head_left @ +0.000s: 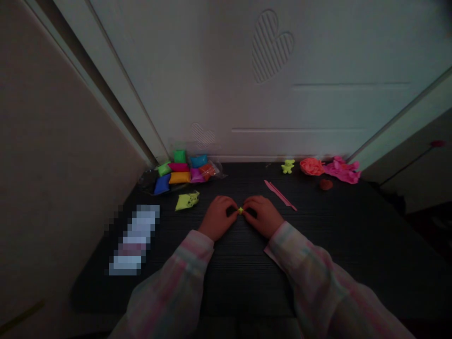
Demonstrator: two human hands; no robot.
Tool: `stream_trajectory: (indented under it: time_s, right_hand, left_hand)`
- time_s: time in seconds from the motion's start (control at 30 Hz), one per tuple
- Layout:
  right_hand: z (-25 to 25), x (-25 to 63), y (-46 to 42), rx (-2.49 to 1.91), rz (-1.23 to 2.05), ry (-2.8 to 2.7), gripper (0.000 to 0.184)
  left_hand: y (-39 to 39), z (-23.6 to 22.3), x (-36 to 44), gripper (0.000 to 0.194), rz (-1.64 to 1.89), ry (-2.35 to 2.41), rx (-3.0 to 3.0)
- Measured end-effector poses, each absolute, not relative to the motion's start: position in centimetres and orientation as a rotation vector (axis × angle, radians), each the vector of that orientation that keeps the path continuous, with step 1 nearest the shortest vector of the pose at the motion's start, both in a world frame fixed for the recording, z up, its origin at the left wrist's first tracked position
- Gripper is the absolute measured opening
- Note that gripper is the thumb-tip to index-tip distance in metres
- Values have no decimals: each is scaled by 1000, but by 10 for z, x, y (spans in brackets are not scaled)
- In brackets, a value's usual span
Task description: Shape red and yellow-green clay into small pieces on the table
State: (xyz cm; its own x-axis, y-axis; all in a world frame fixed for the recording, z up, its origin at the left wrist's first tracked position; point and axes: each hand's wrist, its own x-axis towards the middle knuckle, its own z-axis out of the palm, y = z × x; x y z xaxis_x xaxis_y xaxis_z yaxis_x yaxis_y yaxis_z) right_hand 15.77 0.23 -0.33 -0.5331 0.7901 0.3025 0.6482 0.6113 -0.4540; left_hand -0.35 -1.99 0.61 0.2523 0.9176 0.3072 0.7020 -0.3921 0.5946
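Between my fingertips, over the middle of the dark table, is a small yellow piece of modelling clay (240, 210) with pointed ends, roughly star-like. My left hand (220, 215) pinches its left side with thumb and forefinger. From the right, my right hand (262, 214) pinches the same piece. An opened yellow clay packet (187, 201) lies to the left of my left hand. Pink plastic modelling tools (280, 195) lie beyond my right hand, slanting across the table. Farther back stands a small yellow bear figure (287, 166).
Several coloured clay packets (180, 177) in clear wrapping sit at the back left. A blurred-out pale rectangle (134, 240) lies at the left. An orange ruffled shape (312, 166), a pink crumpled piece (342, 170) and a reddish-brown lump (326, 184) are at the back right, before a white panel (219, 84).
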Motion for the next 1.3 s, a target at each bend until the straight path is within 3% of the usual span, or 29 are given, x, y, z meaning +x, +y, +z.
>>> stream_trajectory:
  time_s: [1.3]
  right_hand:
    - [-4, 164, 0, -1103, 443, -2363, 9]
  left_hand:
    - [-20, 5, -4, 6, 857, 1450, 2230]
